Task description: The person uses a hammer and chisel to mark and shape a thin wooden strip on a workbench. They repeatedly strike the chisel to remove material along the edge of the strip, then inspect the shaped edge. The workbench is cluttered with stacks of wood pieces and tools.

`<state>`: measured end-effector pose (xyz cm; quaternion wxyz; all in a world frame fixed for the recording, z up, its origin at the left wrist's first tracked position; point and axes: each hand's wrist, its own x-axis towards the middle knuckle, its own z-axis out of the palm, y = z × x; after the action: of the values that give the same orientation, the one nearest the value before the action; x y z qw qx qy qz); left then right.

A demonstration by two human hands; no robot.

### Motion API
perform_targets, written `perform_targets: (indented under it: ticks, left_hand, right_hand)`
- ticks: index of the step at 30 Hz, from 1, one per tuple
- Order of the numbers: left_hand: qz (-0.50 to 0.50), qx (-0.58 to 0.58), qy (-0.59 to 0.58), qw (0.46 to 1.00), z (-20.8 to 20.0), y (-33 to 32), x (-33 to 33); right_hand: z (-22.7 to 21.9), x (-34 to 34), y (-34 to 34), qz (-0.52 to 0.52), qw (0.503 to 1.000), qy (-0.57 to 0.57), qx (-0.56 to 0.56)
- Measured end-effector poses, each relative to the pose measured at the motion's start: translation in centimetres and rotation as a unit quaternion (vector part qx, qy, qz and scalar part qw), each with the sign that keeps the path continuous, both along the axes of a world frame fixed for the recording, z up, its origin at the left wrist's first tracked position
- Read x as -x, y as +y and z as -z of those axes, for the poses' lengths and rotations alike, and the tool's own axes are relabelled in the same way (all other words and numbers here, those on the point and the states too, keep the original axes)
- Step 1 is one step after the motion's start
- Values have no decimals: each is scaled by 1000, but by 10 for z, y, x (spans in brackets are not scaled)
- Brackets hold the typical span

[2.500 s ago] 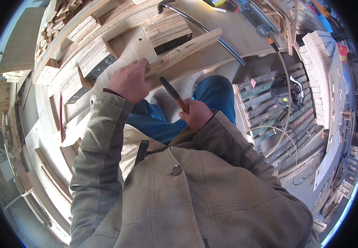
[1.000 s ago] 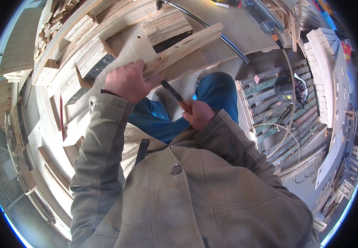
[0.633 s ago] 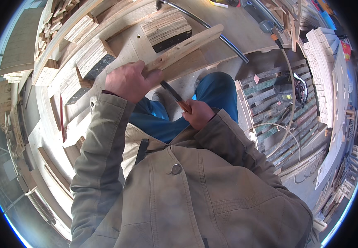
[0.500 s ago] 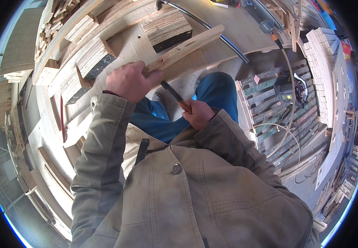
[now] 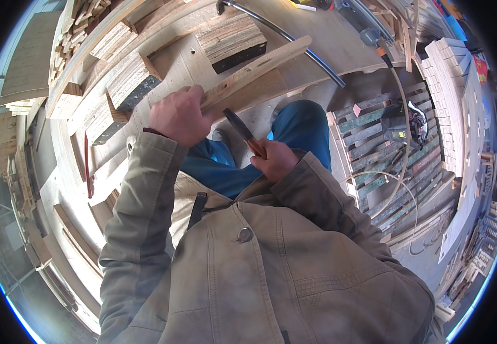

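Note:
Near the bench edge, my left hand (image 5: 180, 116) is closed round the left end of a narrow wooden board (image 5: 260, 67); its fingertips are partly hidden. The board slants up to the right. My right hand (image 5: 277, 160) grips a hand tool with a dark, long head (image 5: 236, 122) and an orange-brown handle (image 5: 255, 147); I cannot make out its exact kind. The tool's head points up and left, just below the board and right of my left hand. Behind the board lies a metal pry bar (image 5: 285, 35) with a hooked end.
Laminated wood blocks (image 5: 231, 40) with dark faces are fixed on the bench (image 5: 182, 57). A red strip (image 5: 88, 166) stands at the left. To the right, a hose (image 5: 402, 109) hangs over a slatted pallet (image 5: 374, 149) bearing a dark bag (image 5: 409, 125). Beyond it stands stacked timber (image 5: 446, 103).
My left thumb, stretched along the board before, has drawn in, and that hand has settled slightly lower. The tool's head in my right hand has tipped up a little.

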<state>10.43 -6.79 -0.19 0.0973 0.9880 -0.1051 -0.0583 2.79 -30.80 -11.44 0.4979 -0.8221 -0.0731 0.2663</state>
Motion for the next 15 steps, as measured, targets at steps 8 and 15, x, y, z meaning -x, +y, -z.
perform_targets:
  ticks: [8, 15]
  left_hand:
    - [14, 6, -13, 1000, 3, 3, 1]
    - [17, 30, -17, 999, 5, 4, 3]
  right_hand:
    - [-11, -5, 8, 25, 999, -19, 8]
    - [-19, -9, 13, 28, 997, -58, 37]
